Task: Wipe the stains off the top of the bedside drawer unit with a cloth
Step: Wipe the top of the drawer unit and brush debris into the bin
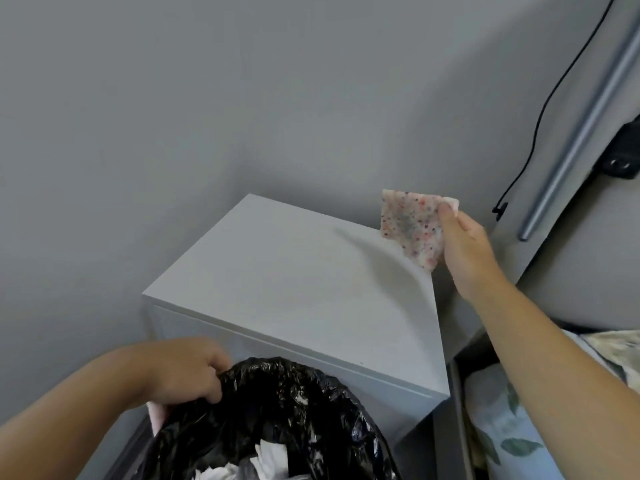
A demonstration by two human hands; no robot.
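Pinching cloth (pixel 412 228): right hand (pixel 464 247) | gripping bin bag (pixel 277 410) rim: left hand (pixel 183 368) | bin cropped below

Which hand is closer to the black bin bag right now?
Left. The left hand grips the black bin bag by its rim; the right hand is up beyond the drawer unit, pinching the cloth.

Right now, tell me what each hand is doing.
Left hand: closed on the black bin bag rim.
Right hand: pinching the speckled cloth.

Bin (pixel 277 410) stands before drawer unit (pixel 294 271); bed (pixel 519 427) right.
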